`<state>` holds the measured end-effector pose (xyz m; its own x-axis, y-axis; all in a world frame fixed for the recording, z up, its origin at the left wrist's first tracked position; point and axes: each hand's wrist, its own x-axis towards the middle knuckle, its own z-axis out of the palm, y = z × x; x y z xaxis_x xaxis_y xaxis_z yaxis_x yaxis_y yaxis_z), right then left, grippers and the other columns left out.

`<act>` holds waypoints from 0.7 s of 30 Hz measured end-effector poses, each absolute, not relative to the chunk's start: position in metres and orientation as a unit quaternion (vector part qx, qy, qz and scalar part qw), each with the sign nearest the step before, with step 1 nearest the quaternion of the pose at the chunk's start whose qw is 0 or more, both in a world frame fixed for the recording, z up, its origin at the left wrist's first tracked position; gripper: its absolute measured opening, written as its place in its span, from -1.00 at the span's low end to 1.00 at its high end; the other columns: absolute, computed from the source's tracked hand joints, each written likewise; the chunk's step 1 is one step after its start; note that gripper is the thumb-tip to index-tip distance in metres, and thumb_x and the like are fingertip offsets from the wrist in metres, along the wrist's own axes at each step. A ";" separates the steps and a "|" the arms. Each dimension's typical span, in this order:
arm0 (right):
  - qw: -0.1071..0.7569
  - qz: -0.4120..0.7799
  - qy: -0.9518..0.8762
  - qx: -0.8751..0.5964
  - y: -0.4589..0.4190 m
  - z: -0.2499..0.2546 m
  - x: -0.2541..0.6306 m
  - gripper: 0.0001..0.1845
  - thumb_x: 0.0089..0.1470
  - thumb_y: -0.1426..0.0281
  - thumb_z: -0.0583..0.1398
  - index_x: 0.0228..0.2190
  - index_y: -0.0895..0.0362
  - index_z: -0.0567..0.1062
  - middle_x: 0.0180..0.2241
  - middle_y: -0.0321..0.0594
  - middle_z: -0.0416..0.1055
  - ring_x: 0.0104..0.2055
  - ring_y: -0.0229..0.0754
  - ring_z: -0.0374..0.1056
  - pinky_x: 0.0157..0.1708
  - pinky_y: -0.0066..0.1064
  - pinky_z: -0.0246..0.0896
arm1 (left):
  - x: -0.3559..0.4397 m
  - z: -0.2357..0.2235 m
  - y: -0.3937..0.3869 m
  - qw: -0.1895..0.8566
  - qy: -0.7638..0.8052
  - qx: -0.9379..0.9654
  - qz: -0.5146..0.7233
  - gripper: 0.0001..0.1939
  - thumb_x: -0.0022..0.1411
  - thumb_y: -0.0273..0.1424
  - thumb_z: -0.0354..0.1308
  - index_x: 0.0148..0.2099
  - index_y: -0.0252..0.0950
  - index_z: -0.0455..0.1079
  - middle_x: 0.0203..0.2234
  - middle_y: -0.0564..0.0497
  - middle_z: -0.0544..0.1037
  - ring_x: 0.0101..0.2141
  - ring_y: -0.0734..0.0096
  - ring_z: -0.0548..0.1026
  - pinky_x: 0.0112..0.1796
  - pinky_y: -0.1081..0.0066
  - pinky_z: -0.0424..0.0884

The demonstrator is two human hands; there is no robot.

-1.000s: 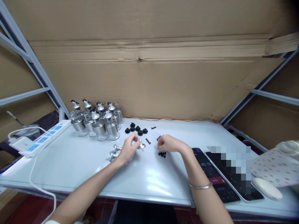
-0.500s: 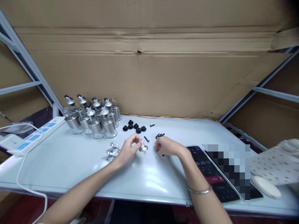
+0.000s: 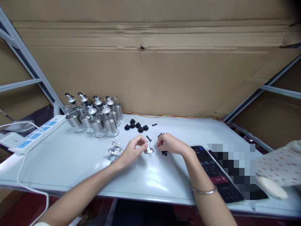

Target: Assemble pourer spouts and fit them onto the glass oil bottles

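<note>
My left hand (image 3: 135, 149) pinches a silver pourer spout (image 3: 149, 150) by its narrow end, its round flange turned down above the table. To the right, my right hand (image 3: 170, 143) is closed, thumb and fingertips together, over a small group of black parts (image 3: 164, 153). Whatever its fingertips grip is hidden. A thin black lever (image 3: 148, 138) lies just behind the held spout, and another black lever (image 3: 154, 125) farther back. Several more silver spouts (image 3: 113, 153) lie left of my left hand. Several round black stoppers (image 3: 138, 125) are clustered behind it.
Glass bottles with steel sleeves (image 3: 97, 124) stand close together at the back left, some topped with spouts. A power strip (image 3: 35, 135) and white cable lie at the left edge. On the right are a phone with a timer (image 3: 211, 169), a white oval object (image 3: 272, 187) and a spotted bag (image 3: 279, 163).
My left hand has moved slightly right with the spout. The right hand has shifted slightly up and right, and small black parts now show below it. The whole view has tilted a little.
</note>
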<state>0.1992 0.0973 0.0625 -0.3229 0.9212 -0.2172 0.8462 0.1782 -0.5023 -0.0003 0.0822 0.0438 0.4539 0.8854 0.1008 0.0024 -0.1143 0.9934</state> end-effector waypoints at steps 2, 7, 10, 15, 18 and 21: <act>0.140 0.315 -0.757 -0.555 0.097 0.065 0.198 -0.93 -0.12 0.52 0.17 -0.55 0.17 0.46 -0.49 -0.21 0.47 -0.44 -0.26 0.32 -0.42 -0.45 0.18 | 0.000 0.042 0.082 0.571 0.345 0.637 0.387 -0.79 0.10 -0.27 0.14 -0.37 -0.31 0.25 -0.52 0.08 0.39 -0.47 0.47 0.39 -0.34 0.44 0.29; 0.301 0.492 -0.684 -0.446 0.099 0.065 0.196 -0.87 -0.12 0.37 0.26 -0.50 0.17 0.43 -0.50 -0.25 0.45 -0.44 -0.28 0.34 -0.38 -0.41 0.23 | 0.001 0.041 0.080 0.592 0.326 0.629 0.383 -0.76 0.12 -0.24 0.15 -0.34 -0.32 0.25 -0.44 -0.01 0.49 -0.43 0.45 0.41 -0.35 0.43 0.30; 0.333 0.506 -0.676 -0.420 0.100 0.067 0.193 -0.84 -0.10 0.31 0.28 -0.46 0.17 0.51 -0.51 -0.27 0.44 -0.47 -0.31 0.28 -0.38 -0.41 0.19 | 0.002 0.044 0.078 0.614 0.314 0.613 0.385 -0.74 0.13 -0.22 0.16 -0.34 -0.32 0.25 -0.42 -0.03 0.52 -0.38 0.43 0.43 -0.31 0.42 0.32; 0.369 0.504 -0.664 -0.411 0.098 0.071 0.187 -0.79 -0.08 0.27 0.28 -0.39 0.14 0.60 -0.49 -0.28 0.45 -0.45 -0.31 0.25 -0.36 -0.39 0.18 | 0.003 0.047 0.079 0.652 0.335 0.558 0.390 -0.69 0.11 -0.17 0.18 -0.31 -0.32 0.28 -0.38 -0.01 0.53 -0.35 0.42 0.48 -0.21 0.35 0.37; 0.387 0.532 -0.637 -0.401 0.099 0.068 0.184 -0.75 -0.14 0.27 0.32 -0.38 0.15 0.56 -0.48 -0.28 0.47 -0.42 -0.29 0.31 -0.32 -0.38 0.23 | 0.004 0.047 0.081 0.662 0.339 0.540 0.394 -0.65 0.10 -0.13 0.18 -0.29 -0.32 0.30 -0.41 0.01 0.52 -0.35 0.41 0.48 -0.21 0.34 0.39; 0.402 0.553 -0.614 -0.394 0.100 0.064 0.182 -0.74 -0.21 0.27 0.37 -0.48 0.15 0.48 -0.54 -0.33 0.44 -0.46 -0.30 0.33 -0.36 -0.39 0.24 | 0.003 0.046 0.081 0.652 0.344 0.550 0.392 -0.65 0.09 -0.12 0.18 -0.31 -0.32 0.29 -0.43 0.02 0.51 -0.39 0.44 0.46 -0.24 0.37 0.38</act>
<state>0.1821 0.1002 0.0640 -0.3670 0.9284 0.0579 0.0395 0.0777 -0.9962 0.0034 0.0812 0.0462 0.4558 0.8899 -0.0182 -0.1328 0.0882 0.9872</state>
